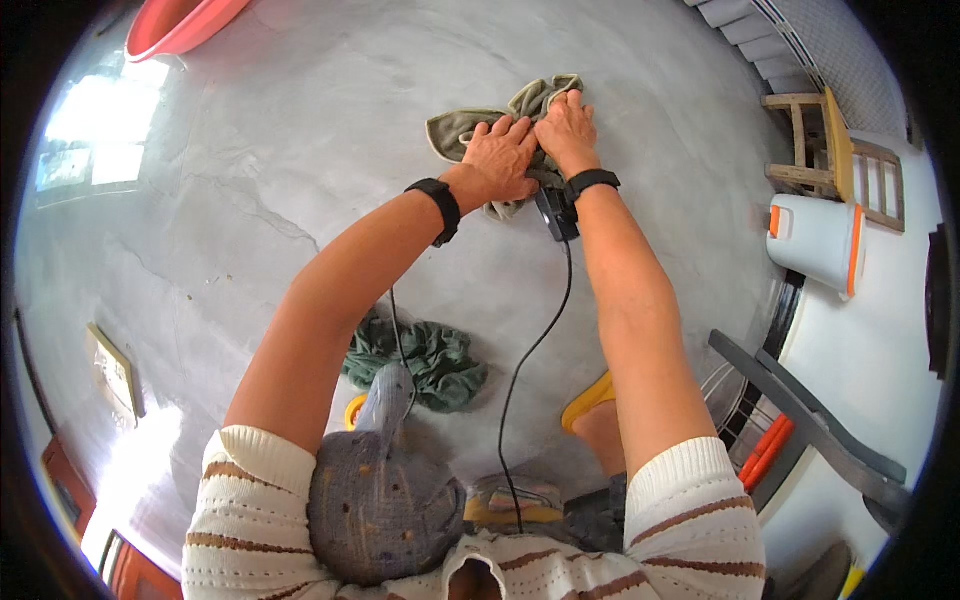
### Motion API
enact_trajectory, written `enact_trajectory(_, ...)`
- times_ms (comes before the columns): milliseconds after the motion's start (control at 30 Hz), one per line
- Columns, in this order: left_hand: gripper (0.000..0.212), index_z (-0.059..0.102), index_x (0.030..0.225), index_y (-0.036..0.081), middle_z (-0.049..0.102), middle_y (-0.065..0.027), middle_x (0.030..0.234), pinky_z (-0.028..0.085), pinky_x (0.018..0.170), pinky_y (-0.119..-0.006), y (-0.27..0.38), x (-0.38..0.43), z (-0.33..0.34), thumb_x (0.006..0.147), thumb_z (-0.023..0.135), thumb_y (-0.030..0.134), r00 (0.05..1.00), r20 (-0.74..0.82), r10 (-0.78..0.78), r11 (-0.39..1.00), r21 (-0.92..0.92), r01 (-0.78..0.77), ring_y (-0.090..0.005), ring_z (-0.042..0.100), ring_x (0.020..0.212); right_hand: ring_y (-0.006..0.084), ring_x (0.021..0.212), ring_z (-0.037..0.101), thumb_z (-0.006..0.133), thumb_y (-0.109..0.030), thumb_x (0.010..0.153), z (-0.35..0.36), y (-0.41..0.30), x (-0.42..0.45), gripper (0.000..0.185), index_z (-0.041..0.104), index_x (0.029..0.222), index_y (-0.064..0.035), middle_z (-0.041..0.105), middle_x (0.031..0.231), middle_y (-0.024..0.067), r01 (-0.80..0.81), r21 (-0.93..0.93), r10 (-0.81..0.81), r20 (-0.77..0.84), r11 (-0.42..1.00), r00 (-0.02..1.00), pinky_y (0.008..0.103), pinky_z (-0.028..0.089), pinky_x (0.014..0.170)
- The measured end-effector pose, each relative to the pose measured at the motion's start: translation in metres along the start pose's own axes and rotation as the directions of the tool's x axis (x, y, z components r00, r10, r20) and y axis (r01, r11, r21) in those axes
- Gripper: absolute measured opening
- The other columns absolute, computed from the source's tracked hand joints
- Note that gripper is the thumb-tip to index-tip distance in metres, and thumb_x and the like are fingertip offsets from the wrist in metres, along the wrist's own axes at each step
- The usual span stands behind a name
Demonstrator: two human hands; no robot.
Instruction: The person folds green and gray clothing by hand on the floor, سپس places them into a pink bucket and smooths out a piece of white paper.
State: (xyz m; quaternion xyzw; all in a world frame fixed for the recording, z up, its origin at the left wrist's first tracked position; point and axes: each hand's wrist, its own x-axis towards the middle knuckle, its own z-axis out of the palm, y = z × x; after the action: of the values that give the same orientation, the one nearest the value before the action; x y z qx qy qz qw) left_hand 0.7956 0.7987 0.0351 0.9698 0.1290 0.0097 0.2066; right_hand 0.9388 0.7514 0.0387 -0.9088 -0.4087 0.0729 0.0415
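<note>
An olive-grey cloth [459, 129] with pale edging lies bunched on the smooth grey floor [300, 150]. My left hand [501, 159] presses down on it, palm down and fingers spread. Close beside it, my right hand [568, 133] has its fingers curled over a fold of the same cloth. Each wrist wears a black band. Under the right wrist is a black device [557, 214], whose cable [529, 349] runs back to my body. Nearer to me lies a crumpled dark green cloth [446, 371] on the floor, partly hidden by my left arm and knee.
A pink basin [180, 26] stands at the far left. Along the right wall are a wooden stool [806, 142], a white container with orange trim [814, 236] and a grey frame [810, 420]. My yellow slipper [589, 401] is near the right arm.
</note>
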Motion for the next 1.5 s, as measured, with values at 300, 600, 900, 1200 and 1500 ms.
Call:
enact_trajectory(300, 0.098, 0.034, 0.144, 0.000, 0.037, -0.0168, 0.149, 0.033, 0.104, -0.047, 0.026, -0.041, 0.020, 0.067, 0.076, 0.045, 0.998, -0.053, 0.029, 0.999, 0.032, -0.027, -0.0347, 0.035, 0.136, 0.0401, 0.103, 0.053, 0.059, -0.008, 0.081, 0.005, 0.012, -0.038, 0.023, 0.055, 0.101, 0.0017, 0.051, 0.112, 0.0135, 0.169, -0.043, -0.171, -0.062, 0.985, 0.983, 0.0473, 0.053, 0.082)
enact_trajectory(600, 0.090, 0.038, 0.144, 0.006, 0.038, -0.0160, 0.149, 0.032, 0.104, -0.048, 0.034, -0.047, 0.015, 0.072, 0.077, 0.041, 0.978, 0.135, 0.162, 0.985, 0.042, -0.169, -0.0347, 0.033, 0.138, 0.0429, 0.102, 0.051, 0.061, -0.003, 0.075, 0.009, 0.044, -0.078, 0.031, 0.055, 0.105, -0.0034, 0.053, 0.111, 0.0140, 0.162, 0.037, -0.163, 0.038, 0.986, 0.986, 0.0493, 0.047, 0.087)
enact_trajectory(900, 0.075, 0.040, 0.146, 0.026, 0.022, -0.0152, 0.157, 0.026, 0.108, -0.064, 0.102, -0.078, 0.037, 0.082, 0.071, 0.047, 0.850, 0.162, 0.501, 0.865, -0.116, -0.488, -0.0401, 0.019, 0.145, 0.0447, 0.142, 0.021, 0.053, -0.037, 0.095, 0.022, 0.116, -0.198, 0.071, 0.025, 0.152, -0.0052, 0.018, 0.159, 0.0193, -0.701, 0.332, 0.717, 0.097, 0.631, 0.691, 0.0536, 0.022, 0.114)
enact_trajectory(1200, 0.064, 0.053, 0.136, 0.024, 0.034, -0.0156, 0.152, 0.024, 0.109, -0.063, 0.046, -0.016, 0.048, 0.078, 0.073, 0.042, 0.984, -0.146, 0.103, 0.992, -0.060, -0.112, -0.0421, 0.027, 0.141, 0.0428, 0.142, 0.024, 0.054, -0.026, 0.087, 0.040, 0.078, -0.023, 0.064, 0.037, 0.146, -0.0081, 0.024, 0.156, 0.0202, -0.100, 0.097, 0.116, -0.170, 0.990, 0.979, 0.0619, 0.021, 0.111)
enact_trajectory(1500, 0.038, 0.068, 0.101, 0.009, 0.060, -0.0164, 0.118, 0.044, 0.094, -0.049, -0.111, -0.145, -0.013, 0.063, 0.068, 0.007, 0.896, -0.439, -0.059, 0.997, -0.067, 0.033, -0.0387, 0.055, 0.116, 0.0328, 0.109, 0.051, 0.054, -0.012, 0.080, 0.056, -0.182, -0.009, 0.023, 0.065, 0.099, -0.0095, 0.057, 0.112, 0.0113, 0.590, 0.349, -0.381, -0.509, 0.729, 0.772, 0.0519, 0.039, 0.090)
